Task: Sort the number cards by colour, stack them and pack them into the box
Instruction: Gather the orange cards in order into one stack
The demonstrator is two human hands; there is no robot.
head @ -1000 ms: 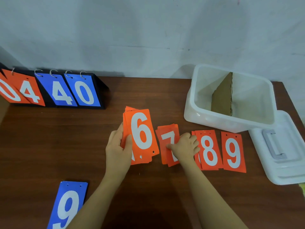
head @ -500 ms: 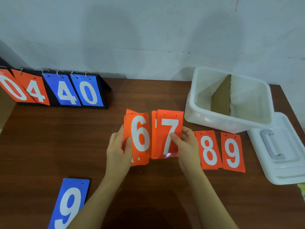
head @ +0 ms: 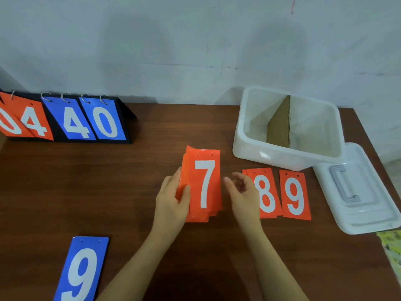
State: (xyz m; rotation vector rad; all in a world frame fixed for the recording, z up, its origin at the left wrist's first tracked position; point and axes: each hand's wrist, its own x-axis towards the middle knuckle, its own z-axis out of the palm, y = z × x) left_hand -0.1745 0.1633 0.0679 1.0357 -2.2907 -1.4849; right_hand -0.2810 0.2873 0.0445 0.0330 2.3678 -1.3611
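My left hand (head: 173,198) grips a stack of orange number cards (head: 202,183) by its left edge, with a 7 on top, held just above the table. Just right of the stack, my right hand (head: 243,190) hovers with loosely curled fingers and holds nothing. On the table to its right lie an orange 8 card (head: 268,194), with more orange under it, and an orange 9 card (head: 295,195). A blue 9 card (head: 81,270) lies at the front left. The white box (head: 290,129) stands open at the back right, a cardboard divider (head: 280,124) upright inside.
The box's white lid (head: 358,187) with a grey handle lies right of the 9 card. A black flip scoreboard (head: 65,118) showing orange 0 4 and blue 4 0 stands at the back left by the wall. A green printed sheet (head: 390,246) pokes in at the right edge.
My right hand lifted the 7 cards off the table, laid them on the stack over the 6, and let go. My left hand kept hold of the stack.
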